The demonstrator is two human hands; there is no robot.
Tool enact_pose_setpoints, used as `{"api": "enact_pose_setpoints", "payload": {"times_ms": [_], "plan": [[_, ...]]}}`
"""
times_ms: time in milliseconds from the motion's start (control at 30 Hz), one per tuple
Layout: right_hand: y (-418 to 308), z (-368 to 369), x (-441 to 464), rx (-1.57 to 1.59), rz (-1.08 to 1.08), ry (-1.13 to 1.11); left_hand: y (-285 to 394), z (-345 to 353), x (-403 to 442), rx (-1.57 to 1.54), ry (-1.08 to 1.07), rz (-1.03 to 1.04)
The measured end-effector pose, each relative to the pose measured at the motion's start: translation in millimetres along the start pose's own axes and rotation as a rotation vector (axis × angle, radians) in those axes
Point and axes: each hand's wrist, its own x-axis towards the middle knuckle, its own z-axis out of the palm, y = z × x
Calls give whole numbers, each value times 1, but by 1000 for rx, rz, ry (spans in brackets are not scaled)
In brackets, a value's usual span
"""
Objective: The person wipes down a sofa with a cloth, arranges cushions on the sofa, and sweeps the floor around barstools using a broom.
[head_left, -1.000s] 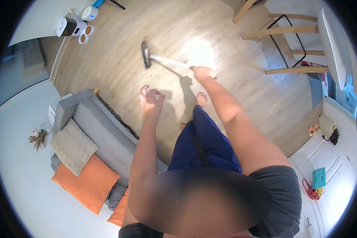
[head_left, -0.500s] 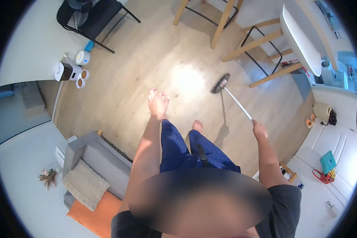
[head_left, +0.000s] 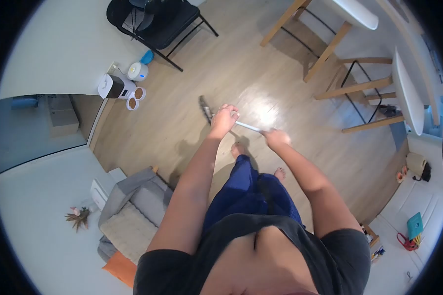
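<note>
My right hand point(head_left: 277, 140) is closed around the white handle of a broom point(head_left: 248, 127). The broom slants to the left, and its dark bristle head point(head_left: 205, 109) rests on the wooden floor. In front of the handle, from this view, is my left hand point(head_left: 224, 121), its fingers loosely bent and apart. It hides part of the handle, and no grip on it is visible. My bare feet stand on the floor just below the broom.
A black folding chair point(head_left: 165, 29) stands at the upper left, near a pet feeder point(head_left: 117, 87) with two bowls and a round white dispenser point(head_left: 138, 71). Wooden-legged white stools point(head_left: 408, 93) are at the right. A grey sofa point(head_left: 152, 196) sits lower left.
The broom head has swept from the right across to the left. My right hand has come inward with the handle, and the view has shifted so the room appears moved right.
</note>
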Motion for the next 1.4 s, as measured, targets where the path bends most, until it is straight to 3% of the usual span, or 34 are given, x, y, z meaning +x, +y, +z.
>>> {"api": "enact_pose_setpoints", "payload": {"times_ms": [167, 233, 333, 400, 467, 633, 700, 833, 933, 1033, 1167, 1267, 1400], "plan": [[-117, -2, 135, 0, -83, -66, -85, -8, -7, -131, 45, 105], [-126, -33, 144, 49, 84, -156, -122, -2, -11, -174, 69, 62], [-81, -36, 158, 189, 170, -144, -145, -2, -14, -275, 72, -41], [-41, -43, 134, 284, 346, -123, -149, -3, -9, -281, -5, -86], [21, -10, 102, 312, 355, -10, -158, 8, 2, -282, -51, -86], [118, 16, -66, 325, 688, -23, -129, 10, 35, -274, -178, 8], [133, 21, -116, 293, 864, -106, -102, 3, 46, -264, -212, -6], [140, 22, -148, 179, 934, -152, -70, 9, 72, -281, -238, 65], [128, 2, -136, 205, 916, -109, -45, 6, 87, -312, -252, 78], [95, -32, -87, 294, 699, -57, -35, 10, 98, -339, -231, 187], [60, -80, 48, 414, 420, 62, -27, 4, 116, -241, -273, 140], [34, -94, 171, 330, 267, 152, -22, -5, 129, -175, -328, 34], [48, -155, 258, 280, 247, 78, -22, -9, 149, -106, -348, -34]]}}
